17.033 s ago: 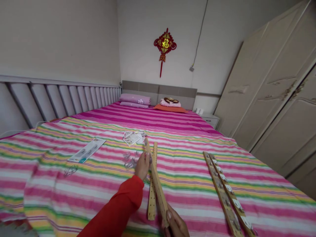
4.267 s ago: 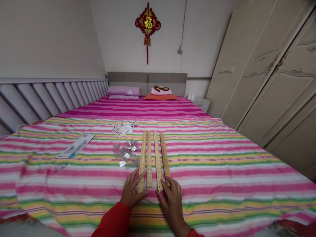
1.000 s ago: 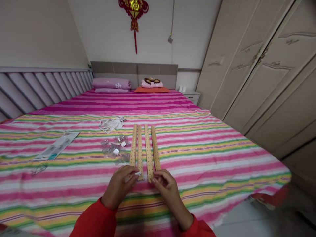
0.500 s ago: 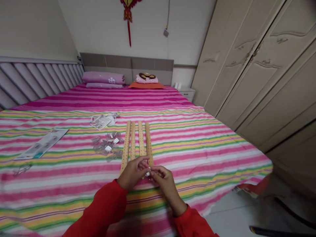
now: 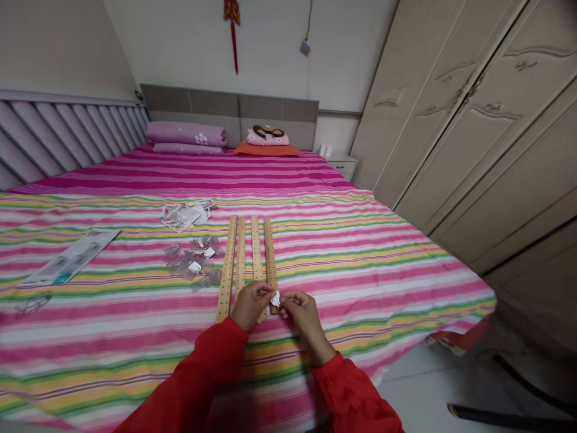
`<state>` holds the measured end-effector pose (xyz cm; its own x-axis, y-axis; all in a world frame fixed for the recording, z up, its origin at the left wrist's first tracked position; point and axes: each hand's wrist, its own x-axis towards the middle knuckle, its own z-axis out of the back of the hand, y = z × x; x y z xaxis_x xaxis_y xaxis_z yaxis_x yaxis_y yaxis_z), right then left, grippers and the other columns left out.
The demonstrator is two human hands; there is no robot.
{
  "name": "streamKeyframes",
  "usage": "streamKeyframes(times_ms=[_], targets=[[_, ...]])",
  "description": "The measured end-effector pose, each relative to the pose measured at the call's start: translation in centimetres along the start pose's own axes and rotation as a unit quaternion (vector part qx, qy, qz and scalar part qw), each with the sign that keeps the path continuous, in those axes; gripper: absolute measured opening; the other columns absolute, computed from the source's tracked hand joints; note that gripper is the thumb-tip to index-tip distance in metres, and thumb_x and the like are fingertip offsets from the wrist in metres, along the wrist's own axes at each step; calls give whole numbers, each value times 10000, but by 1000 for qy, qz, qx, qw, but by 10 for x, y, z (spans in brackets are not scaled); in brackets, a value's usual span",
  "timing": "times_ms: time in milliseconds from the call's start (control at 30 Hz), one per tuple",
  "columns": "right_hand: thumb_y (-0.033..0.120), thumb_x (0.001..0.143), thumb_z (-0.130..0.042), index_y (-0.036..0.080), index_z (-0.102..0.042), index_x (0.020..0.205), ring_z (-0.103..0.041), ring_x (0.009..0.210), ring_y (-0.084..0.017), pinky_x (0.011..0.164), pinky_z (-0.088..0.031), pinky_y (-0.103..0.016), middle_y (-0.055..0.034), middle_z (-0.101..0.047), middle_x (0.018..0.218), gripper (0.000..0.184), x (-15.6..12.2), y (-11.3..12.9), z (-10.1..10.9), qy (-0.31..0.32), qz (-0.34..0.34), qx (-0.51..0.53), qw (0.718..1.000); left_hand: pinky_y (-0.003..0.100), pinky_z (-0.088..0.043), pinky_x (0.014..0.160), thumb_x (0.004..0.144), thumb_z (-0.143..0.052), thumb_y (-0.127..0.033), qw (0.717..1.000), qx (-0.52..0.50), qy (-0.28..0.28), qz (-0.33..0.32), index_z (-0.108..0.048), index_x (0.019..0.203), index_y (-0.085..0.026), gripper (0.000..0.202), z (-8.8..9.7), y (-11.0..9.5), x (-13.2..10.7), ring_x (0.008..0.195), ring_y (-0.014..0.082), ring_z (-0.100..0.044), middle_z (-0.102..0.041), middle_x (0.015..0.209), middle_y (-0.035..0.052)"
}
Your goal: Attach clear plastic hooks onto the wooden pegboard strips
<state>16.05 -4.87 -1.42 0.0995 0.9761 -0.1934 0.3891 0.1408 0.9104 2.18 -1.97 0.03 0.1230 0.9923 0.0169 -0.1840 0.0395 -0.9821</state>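
Between my two hands is a small white tag [image 5: 275, 299] with something small and shiny at its lower edge, too small to make out. The fingertips of my left hand [image 5: 250, 304] pinch the tag from the left. On the other side my right hand [image 5: 303, 313] is closed on its lower right edge. Both hands are over the near ends of several wooden strips with rows of holes [image 5: 227, 264], which lie side by side on the striped sheet. The rightmost wooden strip [image 5: 270, 252] runs just behind the tag.
Left of the strips are small clear bags with white tags [image 5: 195, 267]. Farther back lies a pile of clear packets [image 5: 184, 216]. A long flat package [image 5: 74, 257] and a thin wire-like loop [image 5: 33, 304] rest at the far left. Wardrobe doors [image 5: 455, 132] stand along the right.
My hands have shifted slightly right and up in the picture, and the white tag now faces me more fully between the fingertips. The view has tilted down a little.
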Motion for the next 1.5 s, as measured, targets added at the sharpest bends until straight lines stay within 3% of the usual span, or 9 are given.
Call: streamKeyframes(times_ms=[233,567,1200,1333,1500], targets=[[320,529,-768,154,-633,574,-493,381,-94,416,-371,-212,7,-614,437,218,3,-5,-1,-8,-2,-28,1000,288,-505,690,644,-641,-303,997,70,-21,-41,-676,679,-171,141,0,12,5,721,165,-629,-654,740,32],[308,545,-737,159,-628,565,-442,362,-90,399,-328,-218,36,-559,399,186,13,-8,0,-17,15,-60,998,288,-504,711,690,-617,-189,984,152,-41,-89,-672,664,-173,63,-2,10,10,756,158,-605,-627,765,39],[325,543,-762,159,-611,581,-462,362,-88,376,-346,-212,28,-590,453,227,21,-20,1,-37,35,-68,996,288,-536,668,764,-566,-161,971,165,-75,-153,-650,713,-169,99,-10,26,8,766,147,-594,-583,841,44],[345,541,-773,152,-619,610,-472,371,-90,380,-360,-212,25,-590,467,257,22,-22,1,-39,35,-67,996,327,-521,746,811,-500,-161,950,227,-80,-197,-669,805,-169,169,-9,29,2,838,175,-597,-613,872,66],[355,577,-767,163,-667,767,-453,380,-85,391,-381,-212,70,-534,471,288,17,-24,-1,-41,66,-53,996,410,-440,902,844,-421,-127,897,361,-95,-238,-663,1054,-189,326,-8,33,-18,1021,231,-563,-672,1072,86]])
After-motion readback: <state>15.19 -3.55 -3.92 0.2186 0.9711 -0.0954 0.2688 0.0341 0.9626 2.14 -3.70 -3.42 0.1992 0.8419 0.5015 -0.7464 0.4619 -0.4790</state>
